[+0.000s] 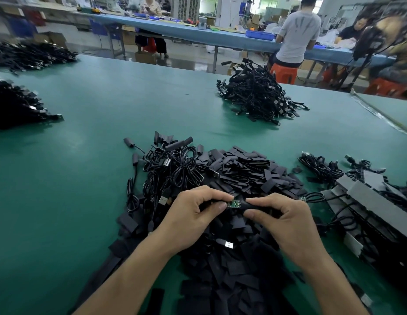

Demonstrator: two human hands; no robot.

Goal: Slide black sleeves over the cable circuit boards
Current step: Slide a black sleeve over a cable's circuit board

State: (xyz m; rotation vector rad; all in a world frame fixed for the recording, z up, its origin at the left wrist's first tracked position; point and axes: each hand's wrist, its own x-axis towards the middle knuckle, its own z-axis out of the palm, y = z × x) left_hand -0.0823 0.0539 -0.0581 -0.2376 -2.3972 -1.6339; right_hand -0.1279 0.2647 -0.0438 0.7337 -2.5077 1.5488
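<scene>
As left hand (pixel 193 214) pinches board (pixel 234 204), right (pixel 286 221) holds sleeve (pixel 245 205).

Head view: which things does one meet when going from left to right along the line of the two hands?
A loose cable → left hand → circuit board → black sleeve → right hand → grey strips.

Green circuit board (pixel 234 204), black sleeves (pixel 243 171), teal table (pixel 84 133), orange stools (pixel 284 73).
</scene>
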